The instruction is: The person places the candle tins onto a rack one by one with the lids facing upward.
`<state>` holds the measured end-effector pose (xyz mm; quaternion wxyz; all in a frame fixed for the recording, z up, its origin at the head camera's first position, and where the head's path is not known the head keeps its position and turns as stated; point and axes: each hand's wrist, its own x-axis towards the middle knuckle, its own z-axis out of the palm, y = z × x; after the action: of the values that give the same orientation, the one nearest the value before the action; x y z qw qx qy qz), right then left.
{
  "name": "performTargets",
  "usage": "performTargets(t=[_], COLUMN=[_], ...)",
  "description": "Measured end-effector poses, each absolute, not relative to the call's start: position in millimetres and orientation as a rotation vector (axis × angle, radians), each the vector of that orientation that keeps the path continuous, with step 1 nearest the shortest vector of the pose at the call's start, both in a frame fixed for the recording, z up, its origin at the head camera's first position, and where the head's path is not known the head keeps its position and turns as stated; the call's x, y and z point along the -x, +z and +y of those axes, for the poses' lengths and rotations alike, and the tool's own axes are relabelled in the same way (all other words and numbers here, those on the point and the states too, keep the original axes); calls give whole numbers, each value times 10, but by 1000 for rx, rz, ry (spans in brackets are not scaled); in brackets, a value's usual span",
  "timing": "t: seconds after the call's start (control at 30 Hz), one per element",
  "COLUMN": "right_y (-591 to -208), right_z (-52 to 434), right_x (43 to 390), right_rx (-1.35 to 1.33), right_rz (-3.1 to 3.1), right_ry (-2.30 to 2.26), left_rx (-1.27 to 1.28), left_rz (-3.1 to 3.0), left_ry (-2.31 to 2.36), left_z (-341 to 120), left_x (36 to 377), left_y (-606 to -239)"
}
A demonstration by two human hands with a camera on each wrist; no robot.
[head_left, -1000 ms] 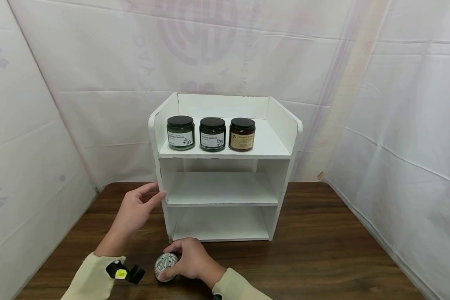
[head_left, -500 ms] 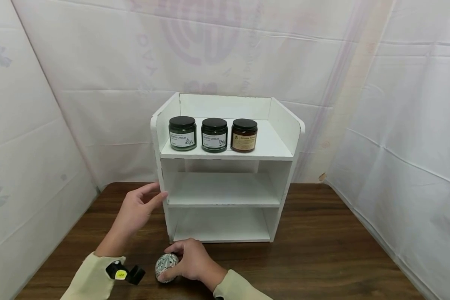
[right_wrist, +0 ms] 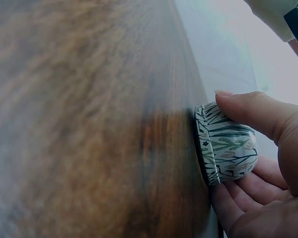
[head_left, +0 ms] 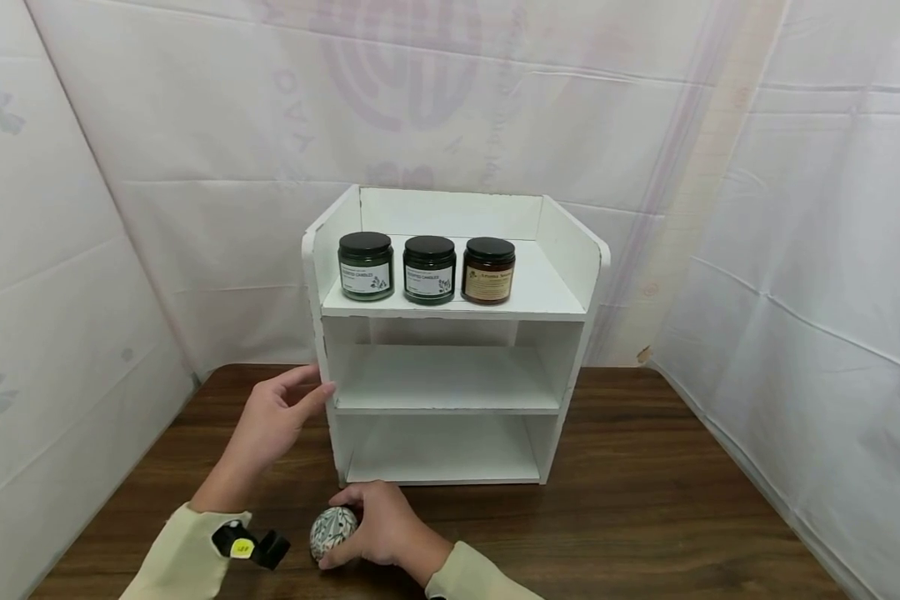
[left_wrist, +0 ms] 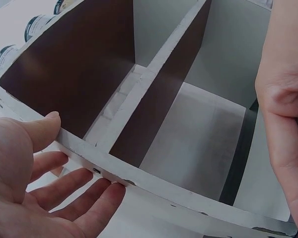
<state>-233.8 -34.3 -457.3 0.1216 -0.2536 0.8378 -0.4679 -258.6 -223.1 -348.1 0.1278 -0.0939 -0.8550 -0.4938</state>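
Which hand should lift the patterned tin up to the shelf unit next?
Probably the right hand: its fingers already curl round the patterned tin on the table. The left hand rests open against the shelf unit, steadying its side.

Shelf unit (head_left: 450, 392) on table (head_left: 645, 517), three jars (head_left: 428, 269) on top shelf, tin (head_left: 333, 533) in front on table

Right hand (head_left: 382, 527) curled round a small patterned tin (head_left: 333, 533) on the dark wooden table (head_left: 645, 517), fingers (head_left: 354, 497) over its top. Left hand (head_left: 273, 419) spread, fingers (head_left: 317, 398) touching the left wall of a white shelf unit (head_left: 450, 333). Well above the fingers, on the top shelf: two green jars (head_left: 396, 267) and a brown jar (head_left: 488, 269), side by side.
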Motion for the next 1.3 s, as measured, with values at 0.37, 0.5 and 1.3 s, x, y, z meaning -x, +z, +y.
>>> performTargets(t=[0.37, 0.5, 1.3], right_y=[-4568, -4559, -4498], right_z=[-326, -322, -227], right_x=[2366, 2371, 2292], right_rx=[744, 725, 733], right_rz=[2438, 2426, 2334], right_ry=[-1362, -1369, -1511], left_rx=[258, 253, 249], left_rz=[-2512, -2515, -2517], left_ry=[-1422, -1414, -1412], left_z=[-2244, -2248, -2236], left_x=[2608, 2609, 2590], left_y=[-3490, -3495, -3474])
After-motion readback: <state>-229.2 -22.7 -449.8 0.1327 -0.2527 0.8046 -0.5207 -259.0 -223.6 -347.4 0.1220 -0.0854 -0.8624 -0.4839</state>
